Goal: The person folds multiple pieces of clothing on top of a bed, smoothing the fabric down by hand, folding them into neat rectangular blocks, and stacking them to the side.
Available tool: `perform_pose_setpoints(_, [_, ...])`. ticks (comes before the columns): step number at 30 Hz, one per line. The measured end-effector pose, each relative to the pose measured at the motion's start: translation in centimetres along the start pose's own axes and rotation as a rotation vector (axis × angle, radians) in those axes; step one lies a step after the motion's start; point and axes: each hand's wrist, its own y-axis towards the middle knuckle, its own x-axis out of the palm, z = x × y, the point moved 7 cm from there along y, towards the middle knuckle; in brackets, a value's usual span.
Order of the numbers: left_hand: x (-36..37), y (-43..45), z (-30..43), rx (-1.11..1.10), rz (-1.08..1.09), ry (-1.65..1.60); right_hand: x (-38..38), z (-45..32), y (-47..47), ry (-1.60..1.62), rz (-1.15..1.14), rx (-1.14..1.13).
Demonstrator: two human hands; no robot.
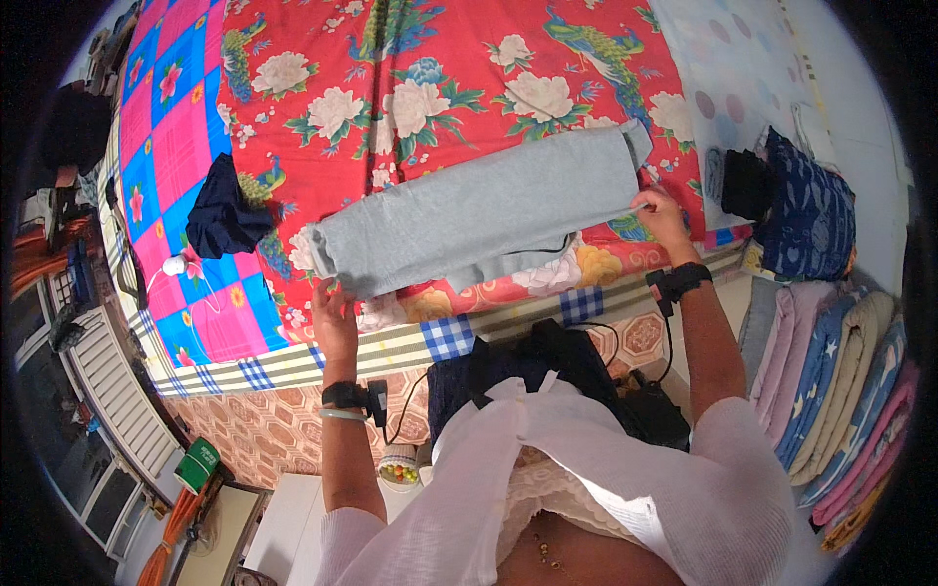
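A light grey garment (484, 205), folded into a long strip, lies slantwise across a red floral bedspread (454, 44). My left hand (335, 319) grips its lower left corner at the near edge. With thumb and fingers, my right hand (663, 220) pinches the near edge at the other end, drawing out a small point of cloth. Below the strip, a looser grey part (506, 265) with a dark cord or trim sticks out towards me. Narrow ends of the garment show at its far left and upper right.
Dark navy cloth (226, 212) lies crumpled left of the garment, near a white plug-like device (174, 265) with a cable. Folded dark clothes (746, 183) and a patterned navy bundle (806, 212) sit at the right. Folded quilts (821, 381) are stacked beside me. A checked mattress edge (506, 322) runs before me.
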Motion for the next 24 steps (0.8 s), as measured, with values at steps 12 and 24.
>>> perform_pose_setpoints(12, [6.9, 4.9, 10.6, 0.386, -0.036, -0.047, 8.2, -13.5, 1.4, -0.268, 0.028, -0.49])
perform_pose_setpoints(24, [9.1, 3.8, 7.2, 0.302, -0.246, 0.395, 5.0, -12.7, 3.0, -0.193, 0.343, -0.441])
